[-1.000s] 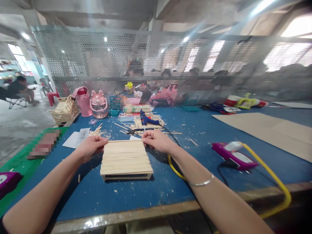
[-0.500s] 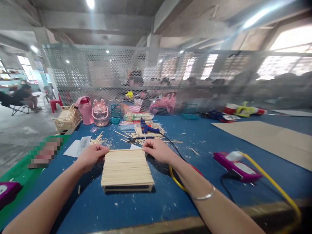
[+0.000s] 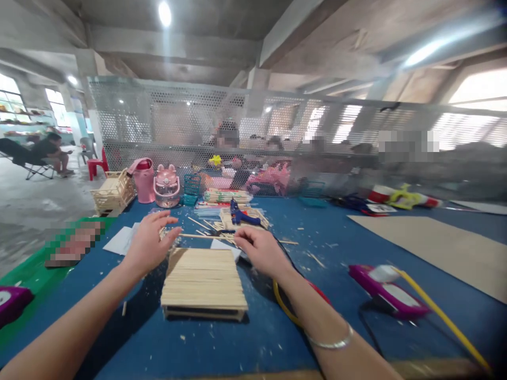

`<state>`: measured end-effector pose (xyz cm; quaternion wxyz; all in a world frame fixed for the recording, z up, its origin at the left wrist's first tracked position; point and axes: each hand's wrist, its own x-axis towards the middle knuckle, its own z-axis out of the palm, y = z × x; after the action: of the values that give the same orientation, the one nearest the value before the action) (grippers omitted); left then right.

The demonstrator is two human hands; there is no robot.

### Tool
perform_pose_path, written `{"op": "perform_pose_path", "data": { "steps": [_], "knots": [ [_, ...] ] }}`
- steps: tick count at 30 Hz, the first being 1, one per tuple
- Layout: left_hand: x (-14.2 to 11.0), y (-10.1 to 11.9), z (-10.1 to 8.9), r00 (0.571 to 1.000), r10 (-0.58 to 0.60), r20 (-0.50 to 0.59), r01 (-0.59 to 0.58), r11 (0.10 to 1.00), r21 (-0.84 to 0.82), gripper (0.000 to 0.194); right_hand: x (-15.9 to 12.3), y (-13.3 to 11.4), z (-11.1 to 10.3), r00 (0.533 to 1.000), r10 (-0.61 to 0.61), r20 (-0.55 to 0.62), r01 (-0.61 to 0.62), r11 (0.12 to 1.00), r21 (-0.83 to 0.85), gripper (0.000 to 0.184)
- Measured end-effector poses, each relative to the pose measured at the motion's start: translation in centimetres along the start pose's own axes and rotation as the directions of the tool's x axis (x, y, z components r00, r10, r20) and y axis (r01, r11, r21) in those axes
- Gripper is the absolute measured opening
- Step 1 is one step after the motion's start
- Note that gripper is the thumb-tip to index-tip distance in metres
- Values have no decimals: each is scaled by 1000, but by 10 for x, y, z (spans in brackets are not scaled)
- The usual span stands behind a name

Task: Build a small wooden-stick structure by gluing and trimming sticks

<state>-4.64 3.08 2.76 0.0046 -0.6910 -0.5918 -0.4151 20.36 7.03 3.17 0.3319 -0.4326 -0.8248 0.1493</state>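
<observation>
Right hand point(image 3: 259, 249) pinched thin pale wooden stick point(image 3: 206, 237) at 3 o'clock end | left hand point(image 3: 148, 240) gaped; contact unclear | stick lay beyond 12 o'clock edge of pale rectangular slatted wooden stand point(image 3: 204, 277) | risk: tilting, from one-ended grip

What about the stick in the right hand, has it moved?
Yes. The stick was along the far edge of the rack; now the right hand holds it above or beyond that edge, with a gap.

Behind the stick platform point(image 3: 204, 279) on the worktop point(image 3: 198, 345) sit a glue gun point(image 3: 247, 217) and, leftward, a bottle point(image 3: 167, 187); right of the platform, a power socket point(image 3: 386, 295).
</observation>
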Motion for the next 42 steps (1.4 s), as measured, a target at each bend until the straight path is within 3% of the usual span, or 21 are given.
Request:
{"op": "perform_pose_path", "data": {
  "steps": [3,7,13,17,19,21,23,25,28,33,37,40,42],
  "knots": [
    [5,29,5,963,207,173,-224,971,87,26,-4,-12,6,992,-116,-56,115,993,-13,16],
    [4,57,23,887,268,375,-327,939,103,23,-10,-16,15,962,-255,-102,253,967,-38,16],
    [6,64,34,868,259,424,-331,938,106,29,-15,-13,15,944,-313,-104,307,949,-67,18],
    [7,65,30,860,238,452,-315,944,102,29,-8,-6,0,964,-262,-35,264,963,57,17],
    [5,61,26,874,211,438,-291,949,123,30,-2,4,-8,985,-153,-77,158,985,72,17],
    [3,55,22,887,190,420,-268,954,133,32,2,16,-12,997,12,-72,-17,997,-74,17],
    [-1,45,19,901,180,395,-243,963,116,31,4,27,-11,983,167,75,-143,955,-260,13],
    [-6,35,17,923,170,344,-215,972,97,30,4,33,-5,942,240,233,-154,930,-334,9],
    [-11,23,15,948,165,271,-193,978,83,30,1,31,2,923,228,310,-120,936,-331,7],
    [-14,13,11,973,182,142,-192,980,56,30,1,19,9,925,143,352,-46,962,-269,37],
    [-12,10,7,992,128,0,-128,990,51,31,6,16,15,927,92,363,-11,976,-219,8],
    [-11,8,6,992,102,-71,-98,994,47,31,7,21,1,940,153,304,-86,971,-222,14],
    [-12,8,8,991,122,-49,-120,991,51,31,4,29,-20,920,207,333,-159,973,-167,13]
  ]
}}
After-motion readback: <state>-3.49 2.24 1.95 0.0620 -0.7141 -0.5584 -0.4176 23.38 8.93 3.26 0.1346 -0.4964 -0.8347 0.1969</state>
